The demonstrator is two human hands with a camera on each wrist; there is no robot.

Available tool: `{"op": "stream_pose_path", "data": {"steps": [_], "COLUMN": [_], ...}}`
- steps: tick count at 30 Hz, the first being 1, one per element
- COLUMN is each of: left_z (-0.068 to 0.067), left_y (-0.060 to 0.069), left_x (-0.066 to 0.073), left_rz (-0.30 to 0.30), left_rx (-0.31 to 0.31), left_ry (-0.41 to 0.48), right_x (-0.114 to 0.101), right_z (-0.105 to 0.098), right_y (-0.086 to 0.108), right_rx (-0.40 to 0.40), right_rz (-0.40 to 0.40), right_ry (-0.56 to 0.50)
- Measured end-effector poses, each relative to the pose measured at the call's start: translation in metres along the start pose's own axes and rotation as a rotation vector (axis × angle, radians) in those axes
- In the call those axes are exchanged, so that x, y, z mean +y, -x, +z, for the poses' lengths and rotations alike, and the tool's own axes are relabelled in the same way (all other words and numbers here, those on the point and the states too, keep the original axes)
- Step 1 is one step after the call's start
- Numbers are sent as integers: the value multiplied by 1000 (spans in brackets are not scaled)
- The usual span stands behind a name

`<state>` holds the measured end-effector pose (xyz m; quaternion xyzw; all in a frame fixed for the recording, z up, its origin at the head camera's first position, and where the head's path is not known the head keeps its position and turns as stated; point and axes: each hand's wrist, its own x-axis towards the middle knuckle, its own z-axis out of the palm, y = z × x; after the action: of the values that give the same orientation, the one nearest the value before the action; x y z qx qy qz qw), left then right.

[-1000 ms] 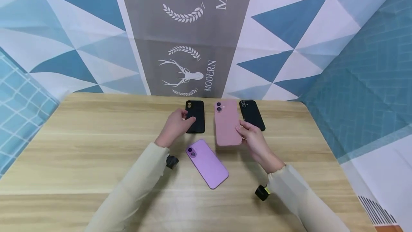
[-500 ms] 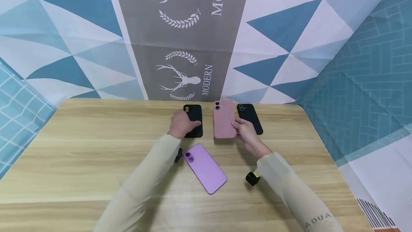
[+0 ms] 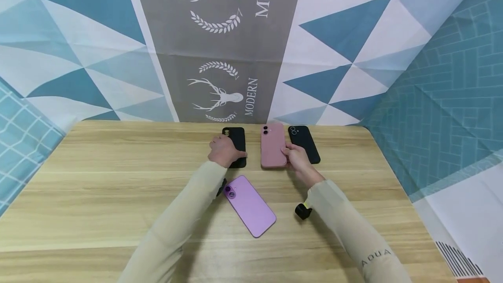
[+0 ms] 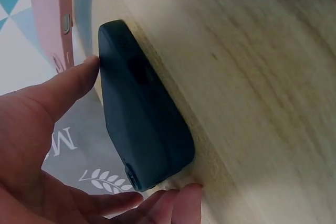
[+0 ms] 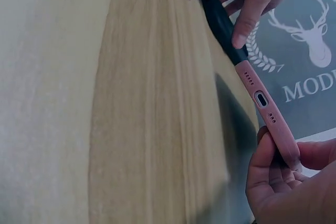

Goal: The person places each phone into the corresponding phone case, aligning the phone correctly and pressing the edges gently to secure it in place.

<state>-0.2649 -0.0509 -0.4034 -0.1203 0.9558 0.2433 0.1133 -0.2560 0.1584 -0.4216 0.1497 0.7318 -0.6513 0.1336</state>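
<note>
My left hand (image 3: 225, 151) spans the black phone case (image 3: 239, 138) at the table's back; in the left wrist view its thumb touches one side of the dark case (image 4: 142, 108) and the fingertips lie at the opposite edge. My right hand (image 3: 298, 160) pinches the lower right edge of the pink phone (image 3: 273, 145), just right of that case. In the right wrist view, thumb and fingers of the right hand (image 5: 289, 177) hold the pink phone (image 5: 266, 106) by one end, above the wood. A purple phone (image 3: 251, 206) lies slanted nearer the front.
A second black case (image 3: 304, 143) lies beyond my right hand, to the right of the pink phone. The wooden table (image 3: 118, 195) ends at a patterned cloth backdrop (image 3: 220, 47). Small black devices hang under both wrists, the right one (image 3: 303, 211) near the purple phone.
My left hand has moved right and further over the black case. The right hand has shifted slightly left and away with the pink phone, which looks lower against the table.
</note>
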Motion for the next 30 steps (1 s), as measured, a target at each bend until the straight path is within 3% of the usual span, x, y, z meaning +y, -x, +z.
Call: {"op": "stream_pose_path", "data": {"steps": [7,13,18,23,26,30], "left_z": [0,-9,-21,-31,-35,-39], "left_y": [-6,-11,-14,-16,-16,-16], "left_x": [1,-6,-15,-24,-30,-38], "left_rz": [25,136,147,123,97,82], "left_rx": [3,54,64,53,22,-20], "left_ry": [0,-29,85,151,206,273], "right_x": [4,3,-1,-2,-3,-7], "right_z": [1,3,4,5,8,13], "right_y": [-10,-15,-15,-14,-13,-10], "right_rx": [22,43,79,141,137,99], "right_rz": [12,19,-31,-163,-217,-210], "right_ry": [13,105,316,606,734,851]}}
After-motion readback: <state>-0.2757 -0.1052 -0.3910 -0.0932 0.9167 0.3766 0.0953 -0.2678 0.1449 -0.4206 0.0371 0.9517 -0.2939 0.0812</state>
